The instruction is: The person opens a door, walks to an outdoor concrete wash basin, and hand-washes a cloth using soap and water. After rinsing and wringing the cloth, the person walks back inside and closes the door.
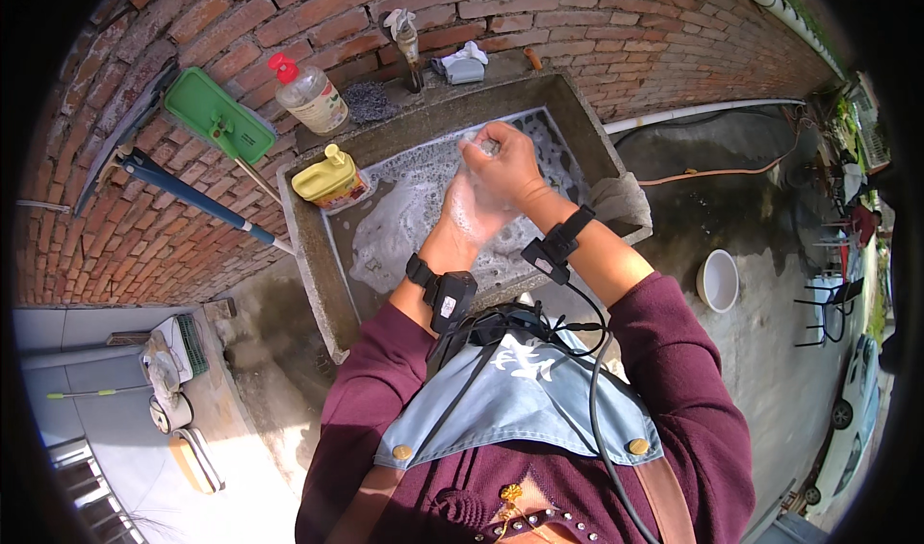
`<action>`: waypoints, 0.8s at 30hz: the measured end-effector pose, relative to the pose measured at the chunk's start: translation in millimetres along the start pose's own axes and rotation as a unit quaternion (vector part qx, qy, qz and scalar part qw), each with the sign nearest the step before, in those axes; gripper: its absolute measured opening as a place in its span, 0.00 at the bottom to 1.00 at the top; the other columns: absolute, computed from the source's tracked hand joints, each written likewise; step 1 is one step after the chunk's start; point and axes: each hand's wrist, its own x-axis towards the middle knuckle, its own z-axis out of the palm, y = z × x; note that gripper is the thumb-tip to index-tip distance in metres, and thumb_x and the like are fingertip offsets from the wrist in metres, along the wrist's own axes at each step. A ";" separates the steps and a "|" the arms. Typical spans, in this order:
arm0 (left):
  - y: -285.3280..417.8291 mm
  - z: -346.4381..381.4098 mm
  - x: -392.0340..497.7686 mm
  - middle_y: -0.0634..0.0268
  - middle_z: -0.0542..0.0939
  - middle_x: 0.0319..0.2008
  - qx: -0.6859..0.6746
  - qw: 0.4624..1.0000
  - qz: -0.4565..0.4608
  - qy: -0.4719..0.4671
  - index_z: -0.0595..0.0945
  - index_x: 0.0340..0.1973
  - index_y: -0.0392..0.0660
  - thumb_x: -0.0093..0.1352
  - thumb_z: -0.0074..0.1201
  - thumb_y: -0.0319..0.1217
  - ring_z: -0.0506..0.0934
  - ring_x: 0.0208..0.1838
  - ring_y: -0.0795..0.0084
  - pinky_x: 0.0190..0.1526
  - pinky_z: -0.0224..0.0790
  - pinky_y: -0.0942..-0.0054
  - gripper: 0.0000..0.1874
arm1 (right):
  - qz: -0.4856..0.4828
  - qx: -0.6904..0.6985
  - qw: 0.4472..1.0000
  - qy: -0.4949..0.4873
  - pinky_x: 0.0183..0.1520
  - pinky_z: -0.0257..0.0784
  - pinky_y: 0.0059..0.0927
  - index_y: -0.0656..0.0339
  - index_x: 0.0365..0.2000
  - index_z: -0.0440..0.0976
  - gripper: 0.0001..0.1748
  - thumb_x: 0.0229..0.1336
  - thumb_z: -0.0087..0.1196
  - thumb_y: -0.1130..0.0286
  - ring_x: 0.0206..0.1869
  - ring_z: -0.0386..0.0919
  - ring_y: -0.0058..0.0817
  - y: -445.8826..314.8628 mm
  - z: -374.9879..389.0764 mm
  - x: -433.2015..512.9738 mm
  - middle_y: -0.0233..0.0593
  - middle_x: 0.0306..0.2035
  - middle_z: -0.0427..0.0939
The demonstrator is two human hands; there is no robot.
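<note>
My left hand (473, 208) is over the sink, wet and coated with suds, its palm turned up. Just above it my right hand (511, 165) is curled against it, fingers closed around a small greyish thing (491, 146) that shows only in part; what it is I cannot tell. Whether my left hand also grips something is hidden by the right. Below both hands, soapy water with white foam (401, 234) fills the bottom of a rectangular concrete sink (312, 284). A yellow pump bottle (328, 177) stands inside its left corner.
A red-capped pump bottle (310, 97), a dark scouring pad (369, 102) and a tap (408, 50) line the ledge by the brick wall (462, 10). A green long-handled brush (216, 115) leans at left. A white basin (717, 281) sits on the floor at right.
</note>
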 end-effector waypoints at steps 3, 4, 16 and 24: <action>7.2 -2.2 0.2 0.54 0.70 0.57 -0.024 0.998 -0.027 -0.046 0.69 0.57 0.42 0.76 0.33 0.45 0.71 0.60 0.57 0.65 0.59 0.47 0.23 | 0.013 0.022 0.997 0.076 0.57 0.66 0.40 0.61 0.50 0.69 0.30 0.46 0.64 0.61 0.50 0.72 0.48 10.7 0.3 2.6 0.50 0.47 0.73; 15.9 -4.8 -1.3 0.51 0.70 0.57 -0.002 0.986 -0.054 -0.157 0.67 0.59 0.41 0.76 0.33 0.45 0.71 0.60 0.54 0.66 0.57 0.46 0.25 | 0.005 0.033 0.998 0.050 0.58 0.65 0.40 0.61 0.48 0.69 0.29 0.45 0.64 0.62 0.51 0.71 0.49 16.3 -4.0 -9.0 0.50 0.47 0.74; 1.9 11.5 -20.1 0.58 0.75 0.52 0.023 0.997 0.047 0.056 0.72 0.54 0.46 0.72 0.43 0.52 0.74 0.56 0.59 0.59 0.65 0.53 0.26 | -0.049 0.107 0.992 0.046 0.52 0.69 0.37 0.62 0.38 0.75 0.18 0.47 0.63 0.65 0.51 0.73 0.40 14.8 4.3 -6.6 0.48 0.48 0.74; 9.6 2.4 -12.3 0.60 0.75 0.46 -0.065 0.991 0.011 -0.116 0.73 0.48 0.44 0.71 0.44 0.54 0.76 0.51 0.63 0.53 0.71 0.58 0.26 | -0.076 0.005 0.996 -0.038 0.51 0.68 0.37 0.59 0.31 0.75 0.14 0.44 0.65 0.65 0.49 0.72 0.45 -15.5 10.7 -21.0 0.45 0.44 0.75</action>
